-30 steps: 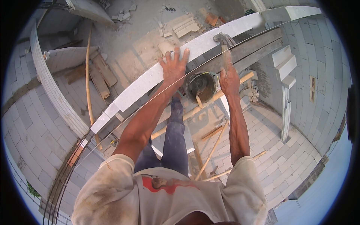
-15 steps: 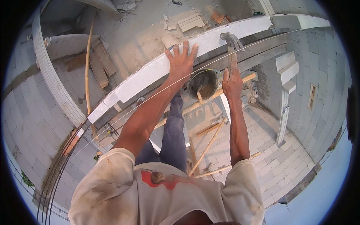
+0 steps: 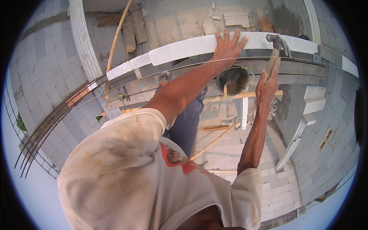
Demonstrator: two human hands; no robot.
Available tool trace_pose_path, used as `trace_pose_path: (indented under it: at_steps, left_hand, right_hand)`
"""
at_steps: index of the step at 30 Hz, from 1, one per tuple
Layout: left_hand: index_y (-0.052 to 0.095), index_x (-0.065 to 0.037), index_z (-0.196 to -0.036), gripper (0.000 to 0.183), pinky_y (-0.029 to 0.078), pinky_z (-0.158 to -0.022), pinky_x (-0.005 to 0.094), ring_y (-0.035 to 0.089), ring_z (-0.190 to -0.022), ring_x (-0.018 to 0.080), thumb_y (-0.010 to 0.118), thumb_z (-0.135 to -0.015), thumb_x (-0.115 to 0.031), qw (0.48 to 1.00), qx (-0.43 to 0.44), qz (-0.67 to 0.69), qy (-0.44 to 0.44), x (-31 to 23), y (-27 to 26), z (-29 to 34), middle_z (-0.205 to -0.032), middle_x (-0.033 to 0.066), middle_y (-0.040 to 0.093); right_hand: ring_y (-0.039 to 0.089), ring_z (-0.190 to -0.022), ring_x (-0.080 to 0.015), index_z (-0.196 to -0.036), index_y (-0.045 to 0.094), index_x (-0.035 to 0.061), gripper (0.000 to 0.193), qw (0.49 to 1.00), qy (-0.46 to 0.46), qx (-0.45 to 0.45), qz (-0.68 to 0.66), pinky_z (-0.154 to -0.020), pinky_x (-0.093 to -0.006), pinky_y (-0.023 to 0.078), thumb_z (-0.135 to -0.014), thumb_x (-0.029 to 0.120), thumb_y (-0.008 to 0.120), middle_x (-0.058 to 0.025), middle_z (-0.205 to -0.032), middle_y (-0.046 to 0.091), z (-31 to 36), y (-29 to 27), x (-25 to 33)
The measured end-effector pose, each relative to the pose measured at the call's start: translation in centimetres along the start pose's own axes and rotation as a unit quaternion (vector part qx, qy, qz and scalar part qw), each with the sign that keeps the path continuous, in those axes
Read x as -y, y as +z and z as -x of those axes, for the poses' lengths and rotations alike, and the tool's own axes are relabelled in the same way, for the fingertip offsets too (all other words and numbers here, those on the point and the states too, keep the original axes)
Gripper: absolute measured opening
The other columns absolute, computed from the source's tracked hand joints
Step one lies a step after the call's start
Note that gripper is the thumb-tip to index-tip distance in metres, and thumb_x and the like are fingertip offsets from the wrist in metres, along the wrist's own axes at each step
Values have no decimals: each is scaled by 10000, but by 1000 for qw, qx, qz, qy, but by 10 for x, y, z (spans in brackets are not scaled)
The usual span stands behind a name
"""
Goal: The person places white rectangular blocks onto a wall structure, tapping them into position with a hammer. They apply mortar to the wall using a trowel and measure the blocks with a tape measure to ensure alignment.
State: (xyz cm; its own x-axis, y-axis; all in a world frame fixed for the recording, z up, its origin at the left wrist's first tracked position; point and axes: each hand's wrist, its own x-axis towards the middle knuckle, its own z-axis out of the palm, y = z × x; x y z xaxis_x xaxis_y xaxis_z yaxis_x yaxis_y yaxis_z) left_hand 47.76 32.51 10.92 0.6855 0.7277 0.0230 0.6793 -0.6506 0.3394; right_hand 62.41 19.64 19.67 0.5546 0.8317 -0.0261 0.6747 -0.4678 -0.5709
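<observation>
My left hand (image 3: pixel 229 45) lies flat with fingers spread over the top of a long white block course (image 3: pixel 184 51). In my right hand (image 3: pixel 267 86) is a claw hammer (image 3: pixel 276 44), gripped by its wooden handle with the forefinger stretched along it. The hammer's metal head is over the block's near edge, to the right of my left hand; whether it touches cannot be told. A thin string line (image 3: pixel 184 69) runs along the near side of the course. Below my left hand stands a dark bucket (image 3: pixel 234 79) of greyish stuff, with a wooden-handled tool (image 3: pixel 225 90) in it.
Wooden planks (image 3: pixel 295 69) and a bamboo pole (image 3: pixel 226 97) run beside the course. Pliers and another small tool (image 3: pixel 124 95) lie on the boards at left. Rebar rods (image 3: pixel 42 132) stick out at far left. Stacked white blocks (image 3: pixel 314 101) stand by the right wall.
The view has turned, so the course now runs more level and both hands appear farther right. My left hand stays flat on the block; my right hand keeps hold of the hammer.
</observation>
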Motion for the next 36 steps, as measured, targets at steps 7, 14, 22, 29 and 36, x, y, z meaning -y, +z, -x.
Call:
trace_pose_path:
  at_steps: [7,14,22,29,36]
  left_hand:
    - [439,-203,-1580,726,287,-1053,778,401,-1368,512,628,-899,-36,1000,14,-6,-8,-4,1,0,-1606,224,347]
    - [449,-198,-1571,707,282,-1054,772,404,-1367,507,618,-903,-40,1000,-6,-4,-3,0,-4,-9,-1600,219,354]
    - [459,-193,-1566,709,291,-1050,748,415,-1340,480,629,-894,-45,1000,-11,-20,-6,-2,1,1,-1592,207,366]
    - [457,-219,-1573,732,290,-1059,749,408,-1365,472,639,-887,-39,999,4,-31,-8,1,-4,-12,-1586,199,371]
    - [432,-223,-1578,774,290,-1071,727,394,-1369,475,657,-859,-45,998,28,-56,-6,-2,-1,-14,-1594,195,346]
  right_hand:
    - [593,-1339,-418,-1650,308,142,691,995,61,77,-8,-1072,-453,502,-1022,83,591,-267,-1515,541,-1,-10,0]
    - [641,-1198,-465,-1644,335,171,684,999,-18,32,27,-956,-483,524,-1011,95,584,-255,-1428,608,-6,6,-22]
    - [665,-1120,-469,-1663,285,196,725,997,-26,58,42,-889,-483,540,-1012,113,595,-261,-1376,637,-7,-5,-22]
    - [689,-1008,-447,-1666,282,261,743,996,-64,13,68,-840,-495,560,-1012,119,604,-249,-1196,691,-11,8,-36]
    - [695,-990,-449,-1676,238,242,778,994,18,91,63,-860,-510,564,-1005,109,610,-254,-1182,688,-10,-4,-27]
